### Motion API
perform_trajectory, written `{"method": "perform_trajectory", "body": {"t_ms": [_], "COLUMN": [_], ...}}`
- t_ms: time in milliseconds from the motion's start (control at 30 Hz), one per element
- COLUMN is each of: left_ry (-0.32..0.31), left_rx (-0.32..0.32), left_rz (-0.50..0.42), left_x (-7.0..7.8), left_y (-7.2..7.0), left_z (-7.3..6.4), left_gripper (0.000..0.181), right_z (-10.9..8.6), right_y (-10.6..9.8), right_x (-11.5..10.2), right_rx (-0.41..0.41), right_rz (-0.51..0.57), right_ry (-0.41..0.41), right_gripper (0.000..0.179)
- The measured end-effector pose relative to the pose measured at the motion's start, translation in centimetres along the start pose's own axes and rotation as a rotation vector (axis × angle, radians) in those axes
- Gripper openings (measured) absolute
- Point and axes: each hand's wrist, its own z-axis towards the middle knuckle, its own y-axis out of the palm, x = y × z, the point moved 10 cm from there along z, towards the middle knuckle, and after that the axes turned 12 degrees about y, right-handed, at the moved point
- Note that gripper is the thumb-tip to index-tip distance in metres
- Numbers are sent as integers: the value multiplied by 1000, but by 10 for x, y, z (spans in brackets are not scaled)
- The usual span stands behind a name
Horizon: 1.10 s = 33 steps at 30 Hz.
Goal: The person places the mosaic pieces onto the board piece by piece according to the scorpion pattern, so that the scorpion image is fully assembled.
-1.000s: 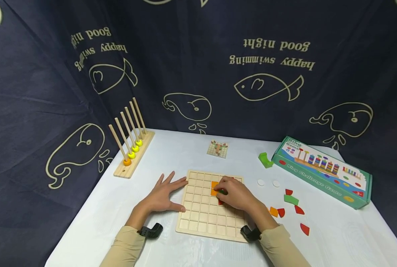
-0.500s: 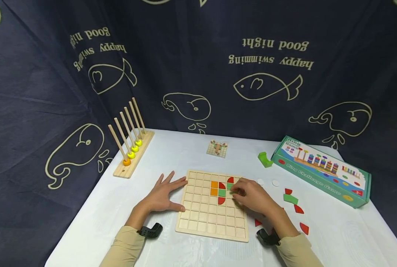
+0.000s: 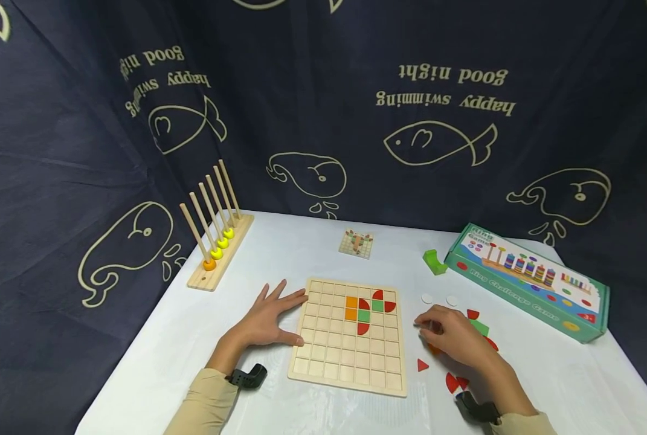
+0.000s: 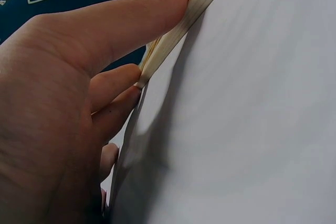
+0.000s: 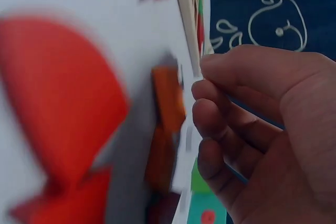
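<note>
A wooden grid board lies on the table. Set in its cells are orange squares, green squares and red quarter-circles. My left hand, fingers spread, rests against the board's left edge; the left wrist view shows its thumb touching the wooden rim. Off the board's right side, my right hand hovers above loose pieces. Its fingers bend loosely, and nothing shows between them and the thumb in the right wrist view. Below it lie orange blocks and a blurred red quarter-circle.
A small pattern card lies behind the board. Wooden pegs with rings stand on a base at left. At right are a green game box, a green curved piece, white discs and a red triangle.
My right hand has moved from over the board to the right, above the loose pieces. A red quarter-circle now shows in the cell right of the upper green square. My left hand stays put.
</note>
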Motion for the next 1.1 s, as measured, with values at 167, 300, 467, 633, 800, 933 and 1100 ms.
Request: {"method": "perform_trajectory", "body": {"t_ms": [167,300,467,633,800,933,1100], "left_ry": [-1,-1,3,4,11,12,14], "left_rx": [6,6,10,11,12,13,17], "left_rz": [-3,0,3,-11,-12,-9,-10], "left_x": [0,0,0,1,2,1,2], "left_y": [-2,-2,-1,-1,-1,-1,-1], "left_z": [0,0,0,1,1,1,1], "left_gripper": [101,101,101,100,99,99,99], "right_z": [-8,-15,-21,-20,-16,-11,-4], "right_y": [-2,1,4,4,5,6,14], "right_x": [18,26,30,29,24,11,-11], "right_rx": [-57,-132,-160,-135,-116,-88,-83], "right_rz": [10,36,24,-3,12,35,59], "right_ry": [41,42,36,52,62,15,-45], "right_gripper": [21,28,33,30,28,25,23]}}
